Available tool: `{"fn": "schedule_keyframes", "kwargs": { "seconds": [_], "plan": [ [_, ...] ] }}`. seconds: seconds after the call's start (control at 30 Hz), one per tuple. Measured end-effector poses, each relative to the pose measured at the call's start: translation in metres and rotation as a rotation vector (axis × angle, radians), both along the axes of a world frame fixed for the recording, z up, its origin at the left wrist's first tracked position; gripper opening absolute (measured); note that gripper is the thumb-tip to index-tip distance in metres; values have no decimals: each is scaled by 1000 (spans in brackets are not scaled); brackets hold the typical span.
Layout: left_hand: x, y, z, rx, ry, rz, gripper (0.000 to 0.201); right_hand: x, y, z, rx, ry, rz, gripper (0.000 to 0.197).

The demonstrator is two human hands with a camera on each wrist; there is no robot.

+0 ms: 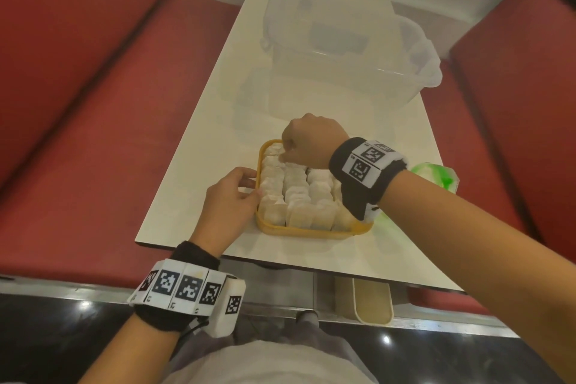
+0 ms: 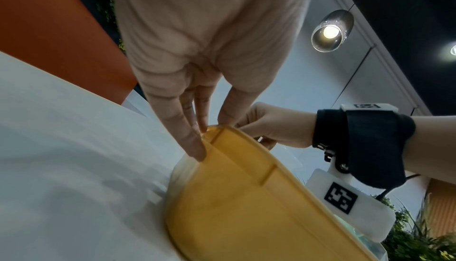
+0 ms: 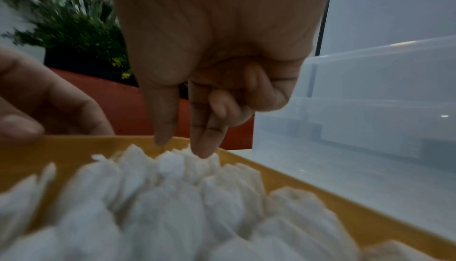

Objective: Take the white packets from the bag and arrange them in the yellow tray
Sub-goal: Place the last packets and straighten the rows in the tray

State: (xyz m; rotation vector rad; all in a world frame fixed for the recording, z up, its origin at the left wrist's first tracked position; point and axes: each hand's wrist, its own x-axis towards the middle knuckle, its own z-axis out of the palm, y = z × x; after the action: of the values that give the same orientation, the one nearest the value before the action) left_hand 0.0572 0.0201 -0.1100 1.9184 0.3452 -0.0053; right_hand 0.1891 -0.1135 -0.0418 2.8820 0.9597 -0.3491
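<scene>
The yellow tray (image 1: 305, 231) sits near the table's front edge, packed with rows of upright white packets (image 1: 296, 193). My right hand (image 1: 285, 154) reaches down over the tray's far left corner. There thumb and forefinger (image 3: 204, 151) pinch the top of a white packet (image 3: 172, 161), the other fingers curled. My left hand (image 1: 254, 185) holds the tray's left rim, straight fingers (image 2: 192, 144) on the outer wall (image 2: 246, 206) and thumb over the edge. The green and white bag (image 1: 436, 176) lies right of the tray, mostly hidden behind my right wrist.
A large clear plastic box (image 1: 343, 50) with a lid stands just beyond the tray on the white table (image 1: 193, 146). Red benches (image 1: 78, 103) flank the table on both sides. A cream bin (image 1: 372, 302) stands below the table's front edge.
</scene>
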Motion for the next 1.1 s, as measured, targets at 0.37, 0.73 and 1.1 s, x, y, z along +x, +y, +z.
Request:
{"fn": "schedule_keyframes", "kwargs": {
  "seconds": [0.37,0.73,1.1],
  "plan": [
    [-2,0,0,-24,-6,-7,26,-6,24,-10,67,228,30,12],
    [5,4,-4,-1,6,-44,31,-14,-18,10,44,235,-78,16],
    [5,10,-6,-6,25,-87,34,-14,-22,1,1,182,-138,9]
  ]
}}
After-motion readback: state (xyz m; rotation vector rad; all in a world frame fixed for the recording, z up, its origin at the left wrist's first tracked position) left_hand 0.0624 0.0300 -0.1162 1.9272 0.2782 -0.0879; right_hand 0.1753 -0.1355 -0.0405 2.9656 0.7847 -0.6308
